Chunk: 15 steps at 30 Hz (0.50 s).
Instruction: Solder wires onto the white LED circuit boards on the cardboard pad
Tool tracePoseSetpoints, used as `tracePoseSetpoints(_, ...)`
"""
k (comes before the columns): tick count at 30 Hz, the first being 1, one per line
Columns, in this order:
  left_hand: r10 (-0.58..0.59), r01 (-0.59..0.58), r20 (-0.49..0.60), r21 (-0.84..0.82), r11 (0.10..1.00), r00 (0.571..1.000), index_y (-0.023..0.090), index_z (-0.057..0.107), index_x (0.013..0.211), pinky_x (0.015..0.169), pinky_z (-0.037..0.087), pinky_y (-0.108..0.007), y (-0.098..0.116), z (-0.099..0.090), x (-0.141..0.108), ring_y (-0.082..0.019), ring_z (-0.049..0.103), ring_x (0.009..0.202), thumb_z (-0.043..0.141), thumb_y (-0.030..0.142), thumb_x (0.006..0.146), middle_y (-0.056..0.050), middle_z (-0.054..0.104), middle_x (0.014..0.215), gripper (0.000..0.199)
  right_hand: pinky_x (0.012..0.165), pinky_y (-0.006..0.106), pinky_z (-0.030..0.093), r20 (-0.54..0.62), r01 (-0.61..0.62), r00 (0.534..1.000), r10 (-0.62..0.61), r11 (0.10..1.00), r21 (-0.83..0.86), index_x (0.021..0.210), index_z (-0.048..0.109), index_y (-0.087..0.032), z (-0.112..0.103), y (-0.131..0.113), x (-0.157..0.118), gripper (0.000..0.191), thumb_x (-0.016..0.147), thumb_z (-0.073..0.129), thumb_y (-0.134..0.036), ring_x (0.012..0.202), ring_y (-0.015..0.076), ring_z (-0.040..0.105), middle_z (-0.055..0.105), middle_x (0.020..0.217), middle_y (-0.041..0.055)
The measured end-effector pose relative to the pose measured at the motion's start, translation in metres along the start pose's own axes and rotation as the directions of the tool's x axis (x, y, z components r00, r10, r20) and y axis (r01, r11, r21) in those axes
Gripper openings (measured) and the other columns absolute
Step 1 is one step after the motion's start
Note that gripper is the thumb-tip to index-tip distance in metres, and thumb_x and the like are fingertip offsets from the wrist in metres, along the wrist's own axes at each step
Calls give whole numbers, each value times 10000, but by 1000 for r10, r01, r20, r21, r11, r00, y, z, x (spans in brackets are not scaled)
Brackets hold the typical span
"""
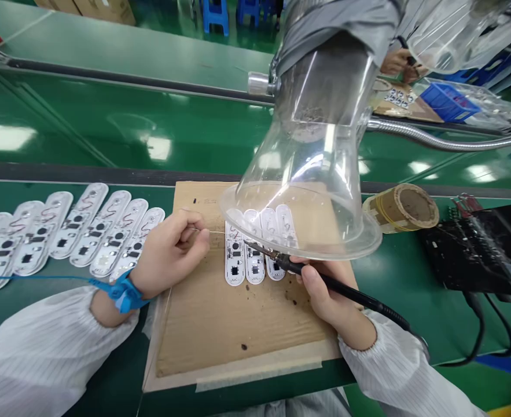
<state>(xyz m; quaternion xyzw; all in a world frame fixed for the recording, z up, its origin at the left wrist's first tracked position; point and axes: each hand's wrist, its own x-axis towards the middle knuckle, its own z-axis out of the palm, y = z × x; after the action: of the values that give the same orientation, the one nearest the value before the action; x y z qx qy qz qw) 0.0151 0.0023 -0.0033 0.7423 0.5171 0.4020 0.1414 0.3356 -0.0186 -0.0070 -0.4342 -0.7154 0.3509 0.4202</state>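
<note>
Along the left of the worktop [394, 272], a slanted row of white boards [88, 220], oblong, with small dark parts and thin reddish leads. Blue strap [127, 292] round the left wrist. Left hand [172, 246] over the near-left part of a cardboard sheet [238, 330]; grip pinched closed, thumb to fingertips, on a thin wire [216, 232] reaching right to the leftmost of four boards [235, 260], set side by side on the cardboard. Soldering iron [307, 269] slants in from the right, tip over the left pair; contact cannot be told. Judgement: best to bring wire end and tip to one spot, lightly, metal shaft clear of neighbouring boards and fingers. Clear hood [298, 174] hangs above; working under it without knocking the rim seems wise. Right hand [331, 295]: grip closed round the handle, pen fashion; a braced wrist should steady the tip. Farther right, a cardboard tube [403, 208].
</note>
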Motion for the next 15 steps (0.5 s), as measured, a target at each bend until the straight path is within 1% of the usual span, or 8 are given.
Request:
tracePoseSetpoints(1,-12,12,-21,-5,1000,1000,249,526,922,545,330,-273,0,-1,0,-113,392,552,594,129,957,79,349,692,142,678,382,614,12,8,1000,-8,1000,-29,1164,762,-342,1,-3,2,155,1103,643,-420,656,196,673,760,915,34)
tracePoseSetpoints(3,-22,21,-36,-12,1000,999,250,521,918,545,324,-278,0,-2,0,-112,388,549,602,119,943,79,343,696,156,697,401,615,34,15,999,-12,997,-80,1066,772,-335,1,-9,8,200,1112,615,-450,658,217,669,713,787,27)
tracePoseSetpoints(5,-12,12,-21,-11,1000,1000,249,532,916,548,326,-280,0,-2,0,-112,392,554,604,114,941,78,351,695,156,739,416,626,56,2,998,4,995,-99,991,766,-322,0,-14,12,263,1119,594,-473,711,237,695,692,752,32)
tracePoseSetpoints(6,-5,5,-10,-10,1000,1000,249,541,919,550,328,-280,-1,-2,0,-113,398,560,603,114,944,77,358,694,150,756,419,634,69,-8,997,15,995,-95,993,764,-316,0,-15,14,270,1119,592,-482,747,245,714,708,781,40)
tracePoseSetpoints(9,13,-13,17,-8,1000,1000,242,556,931,554,325,-279,-2,-1,-1,-109,408,565,597,116,954,80,366,688,135,780,419,657,138,-36,989,46,997,-71,1092,760,-294,-2,-16,16,251,1113,602,-487,825,259,756,769,911,63)
tracePoseSetpoints(11,16,-16,24,-7,1000,1000,236,556,934,549,314,-276,-2,-1,-2,-100,405,556,595,112,956,86,361,685,132,745,398,661,180,-49,982,61,996,-69,1118,756,-287,-3,-15,16,245,1122,587,-465,770,243,748,764,872,51)
tracePoseSetpoints(13,16,-16,25,-10,1000,1000,231,554,931,543,304,-273,-2,0,-1,-92,401,547,595,109,955,90,360,685,131,723,379,660,191,-54,979,70,995,-85,1126,754,-288,-4,-16,17,241,1130,576,-449,723,229,735,747,817,34)
tracePoseSetpoints(15,18,-17,28,-18,1000,999,228,554,923,535,298,-270,-2,0,-1,-87,399,538,595,107,952,93,357,681,131,738,371,666,189,-49,980,68,993,-108,1151,752,-280,-4,-17,17,246,1131,576,-449,743,231,749,757,825,33)
